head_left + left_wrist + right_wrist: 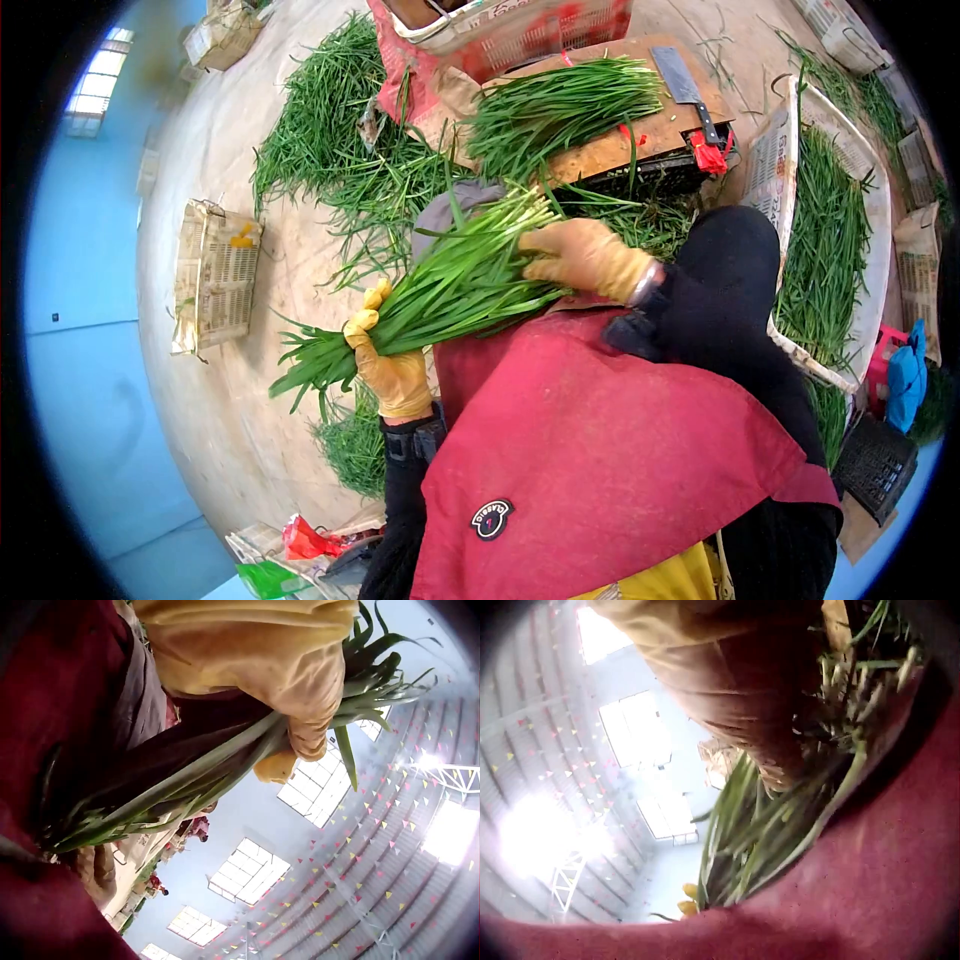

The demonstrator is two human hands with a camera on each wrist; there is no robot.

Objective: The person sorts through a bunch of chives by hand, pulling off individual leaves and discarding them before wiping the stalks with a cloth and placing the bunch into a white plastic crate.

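Observation:
A thick bunch of garlic chives [455,270] lies slantwise across the lap, its pale stem ends up and to the right. My left hand [390,365], in a yellow glove, grips it near the leafy tips, fingers and thumb curled round the leaves. In the left wrist view the gloved fingers [307,735] wrap over the long leaves. At the stem end, my gloved right hand [590,258] touches the bunch from the right. The right wrist view shows its fingertips [776,776] down among the leaves; I cannot tell whether they pinch any.
Ahead, more chives [565,105] lie on a wooden board [600,150] beside a cleaver [680,80]. Loose chives heap on the floor [325,120] at the left. A white basket [875,240] of chives stands at the right, a crate [215,275] at the left.

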